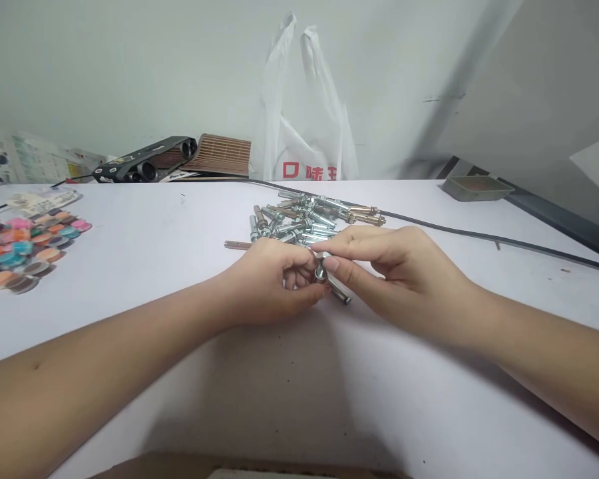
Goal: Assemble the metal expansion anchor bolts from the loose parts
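Note:
My left hand (274, 283) and my right hand (394, 266) meet at the middle of the white table (154, 266), fingers closed. Between their fingertips is a silver expansion bolt (332, 283); its sleeve end pokes out down and to the right below my right fingers. My left fingers pinch the bolt's head end, and my right thumb and forefinger pinch a small nut or washer on it. Just behind the hands lies a pile of several similar metal bolts (304, 216). One loose bolt (237, 245) lies left of the pile.
A sheet of colourful round caps (24, 249) lies at the left. A black cable (479, 234) runs across the table behind the pile. A white plastic bag (304, 126), a black device (144, 163) and a brown slatted piece (222, 154) stand by the wall. A small tray (474, 187) sits far right.

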Demonstrator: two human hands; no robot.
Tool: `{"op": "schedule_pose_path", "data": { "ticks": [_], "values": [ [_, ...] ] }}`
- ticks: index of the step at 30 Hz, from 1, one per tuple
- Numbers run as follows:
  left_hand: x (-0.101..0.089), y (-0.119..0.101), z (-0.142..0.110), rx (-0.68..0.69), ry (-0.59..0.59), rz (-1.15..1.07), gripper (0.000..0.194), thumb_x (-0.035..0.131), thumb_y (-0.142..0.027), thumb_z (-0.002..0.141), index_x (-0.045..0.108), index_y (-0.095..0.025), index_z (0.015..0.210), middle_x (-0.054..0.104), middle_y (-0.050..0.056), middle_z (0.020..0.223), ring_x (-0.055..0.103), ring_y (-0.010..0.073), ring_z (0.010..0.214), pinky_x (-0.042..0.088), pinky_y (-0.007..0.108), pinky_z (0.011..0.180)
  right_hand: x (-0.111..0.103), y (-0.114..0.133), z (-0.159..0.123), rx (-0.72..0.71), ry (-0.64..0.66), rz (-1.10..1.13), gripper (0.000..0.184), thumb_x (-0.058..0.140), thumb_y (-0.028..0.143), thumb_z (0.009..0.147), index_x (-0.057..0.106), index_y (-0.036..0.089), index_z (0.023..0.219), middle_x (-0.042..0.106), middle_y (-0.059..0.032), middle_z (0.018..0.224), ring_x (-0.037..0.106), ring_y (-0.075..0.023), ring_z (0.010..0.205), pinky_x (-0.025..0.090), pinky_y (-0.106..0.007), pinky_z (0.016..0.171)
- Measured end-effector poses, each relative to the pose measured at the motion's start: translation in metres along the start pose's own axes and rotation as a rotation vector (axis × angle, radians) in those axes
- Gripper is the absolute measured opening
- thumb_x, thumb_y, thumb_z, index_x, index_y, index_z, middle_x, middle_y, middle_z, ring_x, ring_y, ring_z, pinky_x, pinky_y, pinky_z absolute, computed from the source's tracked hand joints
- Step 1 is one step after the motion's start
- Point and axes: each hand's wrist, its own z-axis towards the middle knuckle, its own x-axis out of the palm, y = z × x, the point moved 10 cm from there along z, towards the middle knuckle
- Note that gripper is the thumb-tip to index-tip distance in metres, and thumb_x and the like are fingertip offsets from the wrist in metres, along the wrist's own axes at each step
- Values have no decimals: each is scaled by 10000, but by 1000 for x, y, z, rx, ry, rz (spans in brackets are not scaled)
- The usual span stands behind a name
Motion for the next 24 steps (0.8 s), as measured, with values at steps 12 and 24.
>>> {"op": "schedule_pose_path", "data": {
  "ticks": [12,24],
  "values": [
    [4,4,0,-53,71,-64,227,618,-352,776,668,-132,748,586,-35,589,473,21,526,366,113,512,-2,6,-2,-124,-1,-158,239,601,178,906,716,244,1105,660,-16,990,578,-103,900,469,-243,811],
    [4,4,1,-18,155,-67,259,650,-393,804,686,-141,760,497,-48,536,364,22,498,323,130,496,-1,-1,-2,-57,2,-146,260,640,256,894,674,237,1150,669,-34,997,572,-145,923,459,-293,815]
  ]
}}
